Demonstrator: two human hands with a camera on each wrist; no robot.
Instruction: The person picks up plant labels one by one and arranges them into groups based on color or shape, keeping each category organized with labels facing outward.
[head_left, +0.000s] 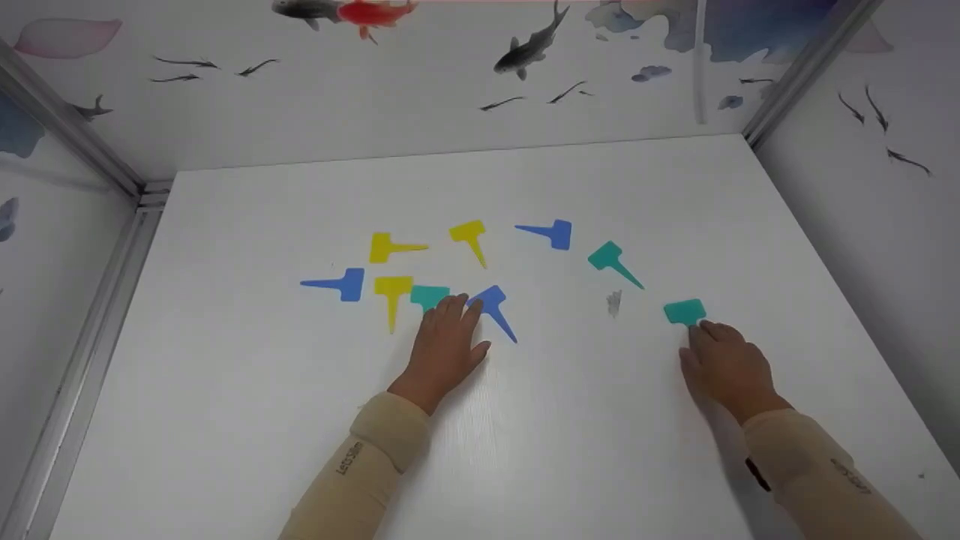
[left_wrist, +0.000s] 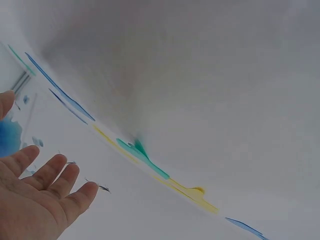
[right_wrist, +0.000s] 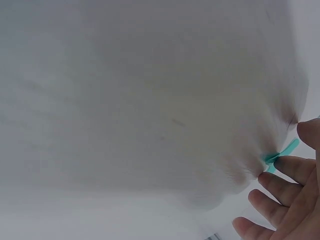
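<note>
My left hand [head_left: 448,346] is over the middle of the table, fingers extended, holding nothing. It partly covers a teal T-shaped plant label [head_left: 429,295], and its index finger overlaps the corner of a blue plant label [head_left: 493,298]. In the left wrist view the fingers [left_wrist: 60,175] are spread. On the right, my right hand [head_left: 733,371] touches another teal plant label [head_left: 684,311] with its fingertips, hiding the stem. Its thumb [right_wrist: 309,132] stands apart from the fingers in the right wrist view. A yellow plant label [head_left: 394,289] lies just left of the covered teal one.
Two more yellow labels [head_left: 470,231] lie farther back, with blue labels [head_left: 560,234] at the back and left. A third teal label [head_left: 606,256] lies between the hands. A grey smudge [head_left: 614,303] marks the white table [head_left: 570,450]. Printed walls [head_left: 420,112] enclose the back and sides.
</note>
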